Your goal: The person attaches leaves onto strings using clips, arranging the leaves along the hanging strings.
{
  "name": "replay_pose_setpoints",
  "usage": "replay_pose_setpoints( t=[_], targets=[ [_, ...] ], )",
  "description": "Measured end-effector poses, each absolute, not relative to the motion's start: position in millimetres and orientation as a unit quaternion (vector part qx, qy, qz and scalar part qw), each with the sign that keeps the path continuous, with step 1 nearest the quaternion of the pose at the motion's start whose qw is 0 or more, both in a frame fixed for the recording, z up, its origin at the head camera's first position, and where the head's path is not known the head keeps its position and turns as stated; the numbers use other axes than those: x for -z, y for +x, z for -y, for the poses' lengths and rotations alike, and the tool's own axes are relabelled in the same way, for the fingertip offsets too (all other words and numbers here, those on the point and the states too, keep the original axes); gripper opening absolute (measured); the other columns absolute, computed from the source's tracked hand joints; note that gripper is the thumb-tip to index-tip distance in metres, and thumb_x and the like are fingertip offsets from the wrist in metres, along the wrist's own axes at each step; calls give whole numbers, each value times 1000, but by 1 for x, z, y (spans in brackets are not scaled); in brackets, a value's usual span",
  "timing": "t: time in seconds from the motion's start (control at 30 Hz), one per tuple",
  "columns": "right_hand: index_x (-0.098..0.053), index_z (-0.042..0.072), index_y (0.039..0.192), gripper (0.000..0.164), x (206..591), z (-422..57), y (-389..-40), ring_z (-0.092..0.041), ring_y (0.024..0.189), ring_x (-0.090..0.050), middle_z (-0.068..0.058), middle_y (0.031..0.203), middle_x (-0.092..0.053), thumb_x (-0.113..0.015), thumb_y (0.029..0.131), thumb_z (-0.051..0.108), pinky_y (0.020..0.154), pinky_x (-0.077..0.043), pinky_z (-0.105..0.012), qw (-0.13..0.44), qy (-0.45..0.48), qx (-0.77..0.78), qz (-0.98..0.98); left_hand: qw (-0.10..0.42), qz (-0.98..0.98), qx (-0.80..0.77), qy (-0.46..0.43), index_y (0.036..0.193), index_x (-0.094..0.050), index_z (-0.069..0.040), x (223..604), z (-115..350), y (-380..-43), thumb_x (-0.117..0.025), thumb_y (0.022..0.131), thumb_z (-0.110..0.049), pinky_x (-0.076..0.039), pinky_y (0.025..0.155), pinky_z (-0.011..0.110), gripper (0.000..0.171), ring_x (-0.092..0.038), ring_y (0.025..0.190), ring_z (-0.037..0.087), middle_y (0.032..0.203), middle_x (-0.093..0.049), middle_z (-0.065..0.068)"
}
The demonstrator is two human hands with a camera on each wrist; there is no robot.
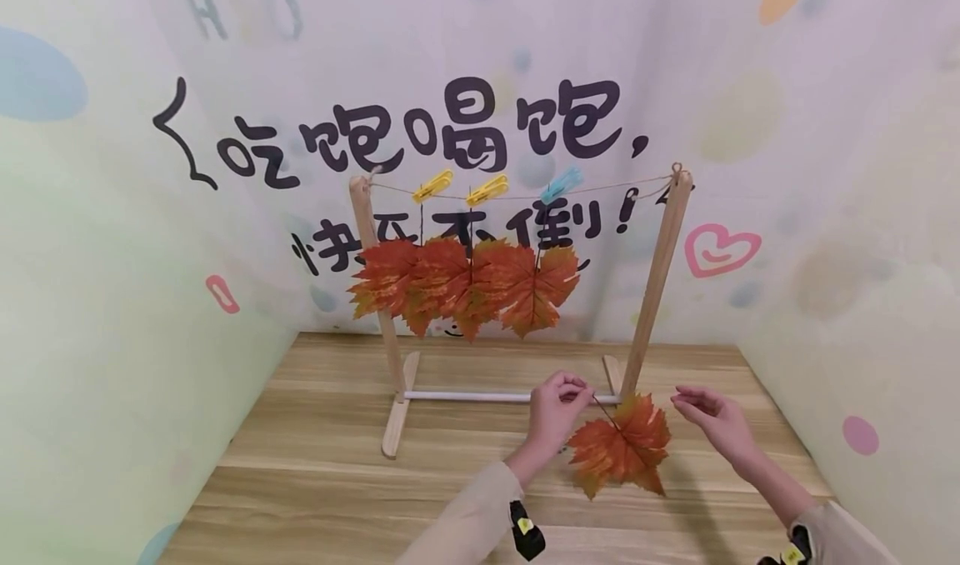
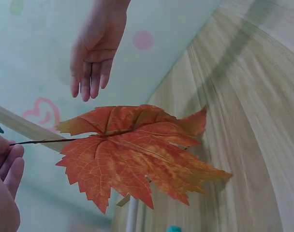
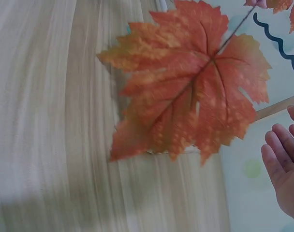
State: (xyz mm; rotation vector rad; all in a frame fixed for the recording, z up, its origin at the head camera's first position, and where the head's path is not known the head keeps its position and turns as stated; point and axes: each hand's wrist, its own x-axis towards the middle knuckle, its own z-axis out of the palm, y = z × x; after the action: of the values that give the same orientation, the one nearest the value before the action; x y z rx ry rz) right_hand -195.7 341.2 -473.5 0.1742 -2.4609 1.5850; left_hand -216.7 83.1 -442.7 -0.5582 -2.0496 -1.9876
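Observation:
My left hand (image 1: 557, 407) pinches the thin dark stem (image 2: 45, 141) of an orange-red artificial maple leaf (image 1: 624, 450) between thumb and fingers. The leaf hangs over the table in front of the stand's right post, its blade spreading down and to the right. My right hand (image 1: 716, 422) is just right of the leaf, apart from it, with fingers extended and nothing in it. In the right wrist view the leaf (image 3: 185, 87) fills the upper middle, and the right hand (image 3: 285, 159) shows at the right edge.
A wooden stand (image 1: 660, 273) holds a string (image 1: 600, 187) between two posts. Two yellow clothespins (image 1: 487, 190) and a blue clothespin (image 1: 561, 184) hold similar leaves (image 1: 536, 290) on it. A white bar (image 1: 468, 397) joins the feet. A small teal object (image 2: 174, 228) lies on the table (image 1: 315, 490).

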Motion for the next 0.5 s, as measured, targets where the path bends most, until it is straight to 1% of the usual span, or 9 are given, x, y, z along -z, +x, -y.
replay_pose_setpoints(
  t=[0.13, 0.23, 0.33, 0.43, 0.5],
  targets=[
    [-51, -15, 112, 33, 470, -339, -200, 6, 82, -58, 23, 87, -61, -56, 90, 9, 69, -47, -11, 111, 74, -523, 842, 108, 698, 676, -211, 83, -61, 11, 437, -73, -215, -66, 78, 3, -52, 63, 19, 11, -66, 69, 28, 76, -67, 22],
    [-52, -15, 112, 34, 469, -336, -201, 5, 82, -59, 22, 87, -62, -56, 90, 10, 69, -47, -11, 108, 71, -521, 844, 101, 701, 669, -226, 84, -63, 9, 433, -65, -213, -66, 79, 1, -52, 64, 19, 9, -67, 72, 26, 80, -67, 22],
    [-53, -14, 112, 35, 469, -331, -203, 4, 81, -59, 19, 87, -62, -58, 89, 12, 69, -47, -12, 100, 64, -517, 848, 107, 706, 659, -236, 86, -65, 7, 430, -55, -211, -65, 80, 0, -53, 64, 20, 9, -66, 73, 24, 82, -67, 20],
    [-54, -12, 113, 35, 471, -326, -206, 4, 81, -59, 11, 89, -64, -60, 88, 12, 69, -48, -13, 95, 60, -514, 850, 117, 706, 657, -237, 87, -67, 7, 427, -44, -208, -65, 80, 1, -53, 63, 21, 10, -65, 72, 21, 83, -68, 20],
    [-54, -11, 113, 35, 474, -323, -207, 4, 81, -58, 3, 92, -65, -60, 87, 12, 69, -48, -14, 91, 66, -505, 856, 119, 701, 664, -232, 87, -67, 8, 426, -36, -206, -65, 79, 2, -53, 63, 22, 10, -65, 71, 19, 84, -68, 20]
  ],
)
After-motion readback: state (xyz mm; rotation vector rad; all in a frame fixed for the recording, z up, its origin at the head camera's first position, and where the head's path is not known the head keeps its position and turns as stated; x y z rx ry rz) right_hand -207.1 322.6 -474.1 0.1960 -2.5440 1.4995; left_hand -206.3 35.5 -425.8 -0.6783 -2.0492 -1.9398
